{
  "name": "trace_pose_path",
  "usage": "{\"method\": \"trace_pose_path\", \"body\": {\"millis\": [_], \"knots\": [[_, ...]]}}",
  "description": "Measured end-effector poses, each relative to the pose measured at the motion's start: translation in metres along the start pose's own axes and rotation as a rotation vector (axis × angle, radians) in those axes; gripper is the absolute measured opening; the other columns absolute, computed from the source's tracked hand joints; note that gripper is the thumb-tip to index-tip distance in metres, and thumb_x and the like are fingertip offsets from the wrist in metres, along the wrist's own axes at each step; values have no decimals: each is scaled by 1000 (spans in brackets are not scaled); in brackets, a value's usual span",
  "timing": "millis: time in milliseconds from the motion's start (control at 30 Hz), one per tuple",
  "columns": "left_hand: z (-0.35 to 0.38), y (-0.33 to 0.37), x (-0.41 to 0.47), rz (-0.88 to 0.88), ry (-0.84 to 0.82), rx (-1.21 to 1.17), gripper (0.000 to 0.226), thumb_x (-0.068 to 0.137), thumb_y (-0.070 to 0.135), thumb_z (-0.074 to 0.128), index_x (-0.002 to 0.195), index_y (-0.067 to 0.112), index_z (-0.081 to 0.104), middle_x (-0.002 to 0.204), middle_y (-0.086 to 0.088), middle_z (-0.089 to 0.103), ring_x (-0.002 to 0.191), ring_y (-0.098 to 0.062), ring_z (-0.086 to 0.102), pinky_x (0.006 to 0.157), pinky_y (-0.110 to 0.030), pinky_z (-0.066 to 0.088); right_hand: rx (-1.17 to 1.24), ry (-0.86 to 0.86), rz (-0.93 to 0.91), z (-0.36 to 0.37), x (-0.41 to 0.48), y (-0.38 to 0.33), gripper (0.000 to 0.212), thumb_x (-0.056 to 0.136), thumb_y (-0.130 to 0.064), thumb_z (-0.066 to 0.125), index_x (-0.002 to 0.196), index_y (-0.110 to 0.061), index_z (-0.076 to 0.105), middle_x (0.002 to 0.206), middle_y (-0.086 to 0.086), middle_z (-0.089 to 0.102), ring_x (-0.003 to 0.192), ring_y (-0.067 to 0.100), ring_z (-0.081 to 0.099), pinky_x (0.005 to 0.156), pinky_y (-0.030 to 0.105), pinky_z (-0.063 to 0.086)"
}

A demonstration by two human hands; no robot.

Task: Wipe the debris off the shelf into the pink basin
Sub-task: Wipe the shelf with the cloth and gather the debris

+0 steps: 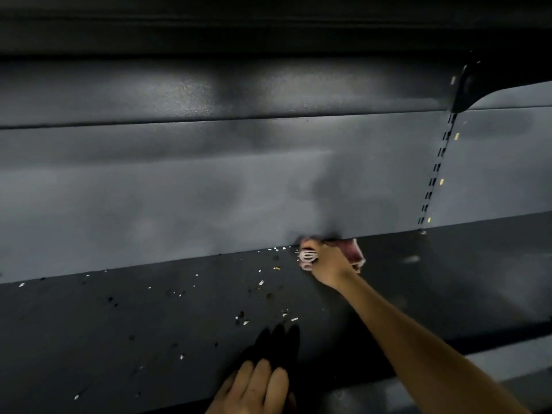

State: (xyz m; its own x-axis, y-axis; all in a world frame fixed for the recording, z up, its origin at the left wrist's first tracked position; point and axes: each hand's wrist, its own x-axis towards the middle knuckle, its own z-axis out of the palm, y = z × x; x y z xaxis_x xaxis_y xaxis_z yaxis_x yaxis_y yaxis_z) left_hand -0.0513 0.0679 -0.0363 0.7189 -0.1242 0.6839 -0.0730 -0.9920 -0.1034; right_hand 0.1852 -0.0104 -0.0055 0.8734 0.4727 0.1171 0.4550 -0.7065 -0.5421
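A dark shelf (149, 330) runs across the lower part of the head view, strewn with small white and dark bits of debris (260, 283). My right hand (327, 262) reaches to the back edge of the shelf and presses a pinkish-red cloth (354, 251) against it where the shelf meets the grey back panel. My left hand (254, 389) lies flat on the front of the shelf with its fingers together and holds nothing. The pink basin is not in view.
A grey back panel (179, 189) rises behind the shelf. A slotted upright rail (436, 171) stands at the right. An upper shelf (239, 31) hangs overhead with a bracket (466, 85). The shelf's front edge drops off at the lower right.
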Motion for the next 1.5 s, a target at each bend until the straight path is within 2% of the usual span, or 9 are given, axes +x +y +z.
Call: {"method": "trace_pose_path", "body": {"millis": [267, 433, 533, 733, 867, 1133, 1267, 1400, 1500], "knots": [[5, -3, -11, 12, 159, 39, 17, 87, 28, 31, 75, 21, 41, 57, 1, 62, 48, -13, 57, 63, -24, 38, 865, 282, 29, -38, -21, -7, 15, 83, -8, 66, 98, -6, 68, 79, 5, 66, 62, -2, 62, 59, 12, 49], [5, -1, -9, 6, 214, 73, 12, 83, 28, 37, 77, 20, 44, 66, -3, 66, 53, -19, 61, 66, -24, 36, 90, 235, 218, -97, -42, 87, 38, 83, 3, 52, 115, -14, 62, 114, 15, 67, 105, 26, 63, 91, 27, 48], [6, -1, -10, 24, 205, 75, 11, 82, 28, 38, 75, 21, 43, 64, -3, 63, 53, -21, 60, 64, -26, 35, -274, -18, 175, -98, -69, 109, 35, 86, -25, 60, 121, -31, 58, 127, -3, 62, 116, 15, 56, 89, 4, 27], [10, 2, -13, -20, 206, 77, 12, 81, 28, 40, 78, 19, 47, 65, -4, 62, 54, -23, 59, 61, -26, 37, 124, -235, -220, -55, -111, 32, 28, 82, 3, 61, 102, -15, 70, 103, -7, 67, 95, -9, 57, 80, -11, 27], [8, 3, -15, -29, 146, 89, 31, 84, 29, 37, 70, 16, 61, 70, -6, 64, 58, -25, 60, 55, -28, 44, 289, -277, -366, -1, -100, -30, 39, 78, 21, 47, 93, -8, 68, 100, 0, 68, 89, 6, 64, 87, 18, 49], [4, 2, -19, 7, 195, 6, 13, 81, 24, 45, 71, 17, 49, 62, -6, 53, 59, -23, 46, 61, -27, 34, 548, 97, -342, -57, -98, -9, 53, 64, 27, 49, 78, -18, 73, 103, -4, 69, 106, 14, 64, 93, 15, 44], [5, 3, -24, 11, 205, -27, 19, 80, 22, 48, 62, 16, 52, 61, -5, 49, 60, -21, 39, 63, -26, 36, 207, -174, -444, -91, -128, 49, 49, 70, 15, 66, 78, -33, 72, 106, -15, 65, 106, 3, 60, 96, 24, 46], [7, 3, -26, 10, 223, -31, 18, 77, 20, 51, 61, 14, 55, 61, -6, 51, 57, -22, 39, 60, -28, 37, 92, -619, -447, -101, -145, 66, 28, 80, -42, 65, 107, -40, 61, 123, -25, 51, 119, -2, 46, 97, 13, 39], [7, 4, -26, 24, 237, -30, 16, 75, 18, 53, 60, 13, 54, 60, -7, 51, 55, -23, 39, 59, -29, 37, 97, -610, -546, -89, -140, 38, 21, 83, -23, 62, 102, -32, 66, 118, -27, 57, 114, -4, 53, 93, 11, 42]]}}
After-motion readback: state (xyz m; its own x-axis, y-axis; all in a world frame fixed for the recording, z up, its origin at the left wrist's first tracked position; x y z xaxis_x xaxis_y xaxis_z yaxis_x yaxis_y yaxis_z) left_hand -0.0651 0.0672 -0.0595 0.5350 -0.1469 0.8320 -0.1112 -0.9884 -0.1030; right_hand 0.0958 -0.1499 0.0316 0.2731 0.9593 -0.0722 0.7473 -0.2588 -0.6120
